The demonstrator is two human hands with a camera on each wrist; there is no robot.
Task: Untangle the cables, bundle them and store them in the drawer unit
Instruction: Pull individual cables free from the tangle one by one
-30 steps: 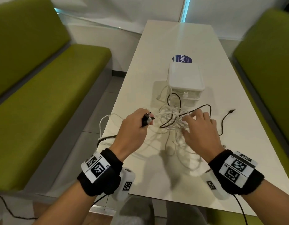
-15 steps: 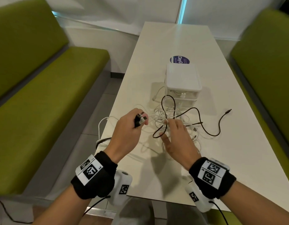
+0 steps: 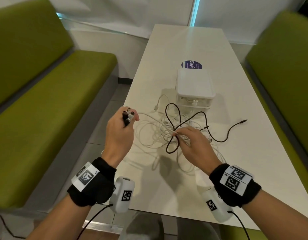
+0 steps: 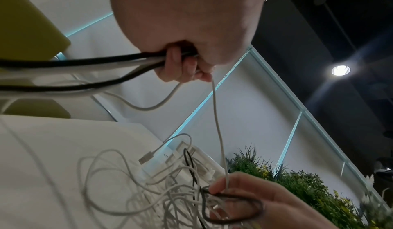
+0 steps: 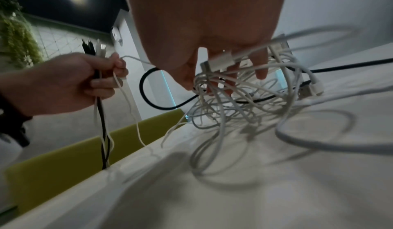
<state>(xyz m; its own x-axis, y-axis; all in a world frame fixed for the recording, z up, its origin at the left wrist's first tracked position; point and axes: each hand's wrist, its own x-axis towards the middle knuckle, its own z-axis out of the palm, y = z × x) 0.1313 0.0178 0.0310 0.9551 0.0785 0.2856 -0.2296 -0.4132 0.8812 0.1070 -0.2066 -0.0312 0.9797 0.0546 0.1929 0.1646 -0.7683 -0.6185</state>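
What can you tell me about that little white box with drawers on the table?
The drawer unit is a small box of white, partly see-through plastic with rounded corners and a flat lid-like top. Two shallow drawers are stacked in its front, both shut; the upper one has a small white knob. It stands upright near the middle of the white table, just in front of a round blue sticker. The tangle of white cables lies against its front, and neither hand touches it.

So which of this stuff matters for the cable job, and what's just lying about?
Job:
- tangle of white cables
- black cable
- drawer unit
- left hand gripping plug ends
- right hand pinching the tangle

Lying about:
- blue sticker
- green benches
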